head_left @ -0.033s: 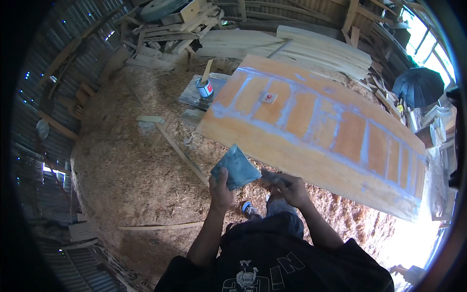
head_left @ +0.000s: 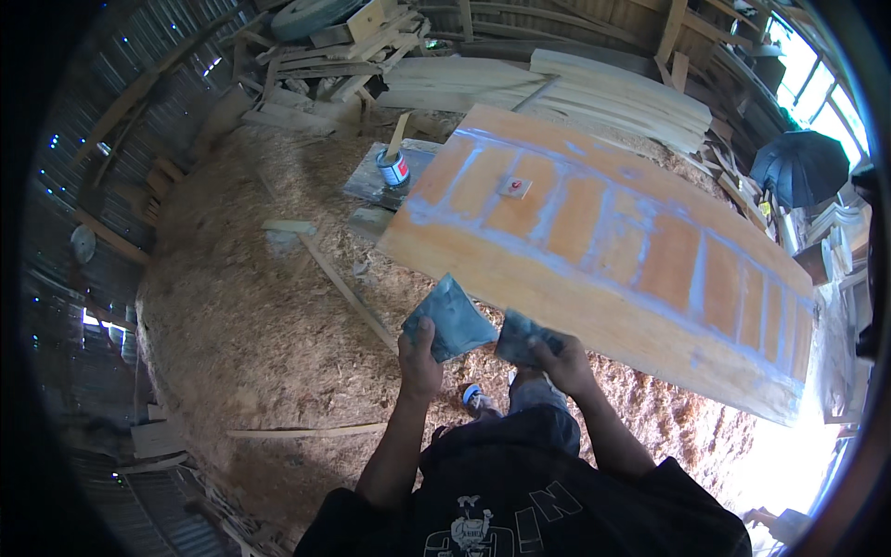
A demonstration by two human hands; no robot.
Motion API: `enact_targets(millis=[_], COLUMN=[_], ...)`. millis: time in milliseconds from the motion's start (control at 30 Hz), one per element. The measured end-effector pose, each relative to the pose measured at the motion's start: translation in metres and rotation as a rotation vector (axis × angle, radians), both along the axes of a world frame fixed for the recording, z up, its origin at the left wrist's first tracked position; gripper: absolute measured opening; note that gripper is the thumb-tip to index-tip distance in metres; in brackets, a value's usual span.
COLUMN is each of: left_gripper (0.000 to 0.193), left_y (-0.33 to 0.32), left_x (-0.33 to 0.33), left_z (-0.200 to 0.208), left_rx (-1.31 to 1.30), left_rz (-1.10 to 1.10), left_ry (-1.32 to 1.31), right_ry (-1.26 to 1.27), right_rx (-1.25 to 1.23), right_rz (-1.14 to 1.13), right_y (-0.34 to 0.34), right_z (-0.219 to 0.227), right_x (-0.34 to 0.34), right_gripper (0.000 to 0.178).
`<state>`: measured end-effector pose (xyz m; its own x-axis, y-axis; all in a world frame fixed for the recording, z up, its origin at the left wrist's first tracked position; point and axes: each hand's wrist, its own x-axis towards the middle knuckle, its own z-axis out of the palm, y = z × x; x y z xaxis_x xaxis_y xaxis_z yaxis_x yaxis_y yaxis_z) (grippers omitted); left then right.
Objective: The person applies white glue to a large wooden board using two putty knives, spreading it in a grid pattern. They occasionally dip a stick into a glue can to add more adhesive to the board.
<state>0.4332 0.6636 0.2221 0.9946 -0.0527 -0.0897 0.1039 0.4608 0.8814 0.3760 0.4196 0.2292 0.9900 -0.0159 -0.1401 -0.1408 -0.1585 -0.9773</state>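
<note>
While a blue-grey sheet (head_left: 450,318) is clasped under the thumb of the left hand (head_left: 421,367), a smaller dark piece (head_left: 520,336) — a scraper, possibly — is gripped by the right hand (head_left: 564,365), close beside the streaked panel's (head_left: 557,290) near edge.

Wood shavings cover the floor (head_left: 213,316). On it, a long wooden strip (head_left: 343,290) slants at nine o'clock and a thin strip (head_left: 311,433) lies at seven. At eleven, a flat dark board (head_left: 364,182) carries an open tin (head_left: 393,171). A large wooden panel (head_left: 673,246), streaked bluish white, spans two to four, bearing a small square piece (head_left: 510,192) at one.
</note>
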Motion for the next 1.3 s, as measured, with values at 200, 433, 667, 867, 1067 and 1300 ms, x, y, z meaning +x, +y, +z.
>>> enact_targets(millis=[200,433,667,867,1067,1300], left_gripper=[0.045,0.038,0.033,0.034,0.045,0.043], left_y=[-0.003,-0.028,-0.022,-0.023,0.004,-0.003], left_x=[0.012,0.003,-0.005,-0.011,0.003,-0.009], left_z=[0.009,0.025,0.065,0.063,0.049,0.031], left_rx=[-0.057,0.051,0.397,0.316,0.147,0.05], left_rz=[-0.167,-0.361,-0.479,-0.275,0.023,0.127], left_ry=[0.015,-0.027,-0.229,-0.32,-0.071,0.027], right_ry=[0.068,0.093,0.113,0.236,0.151,0.087], right_rx=[0.98,1.152,1.083,1.063,0.905,0.745], right_rz=[-0.083,0.118,-0.063,-0.345,-0.406,-0.405], right_y=[0.001,0.022,0.029,0.032,0.023,0.032], right_z=[-0.004,-0.008,-0.026,-0.056,-0.043,-0.002], right_x=[0.017,0.019,0.021,0.036,0.034,0.035], right_gripper=[0.037,0.041,0.036,0.032,0.027,0.052])
